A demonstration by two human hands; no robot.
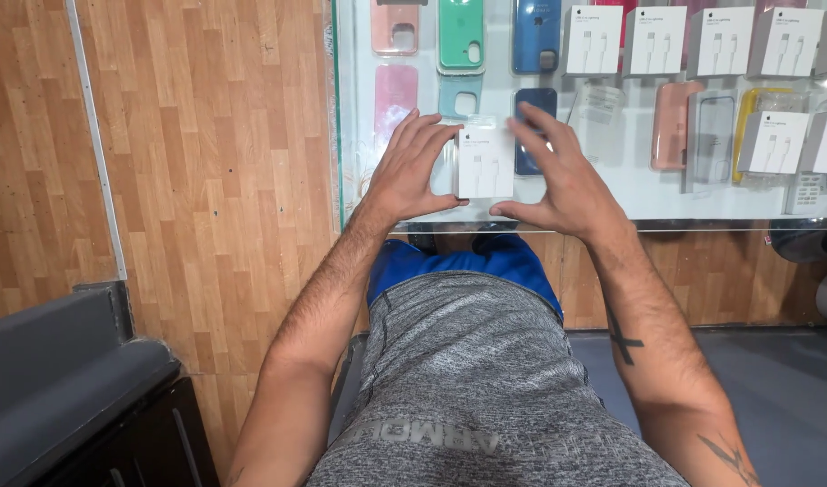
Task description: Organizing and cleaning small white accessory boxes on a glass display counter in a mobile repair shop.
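A small white cable box rests on the glass counter near its front edge. My left hand presses its left side with fingers spread and thumb under the lower corner. On the box's right side is my right hand, its fingers fanned out above the box and its thumb pointing left at the bottom. Both hands frame the box between them.
Phone cases in pink, green and blue lie under the glass. More white cable boxes line the back right, with others at the right. A wooden wall panel stands left, and a grey seat is at the lower left.
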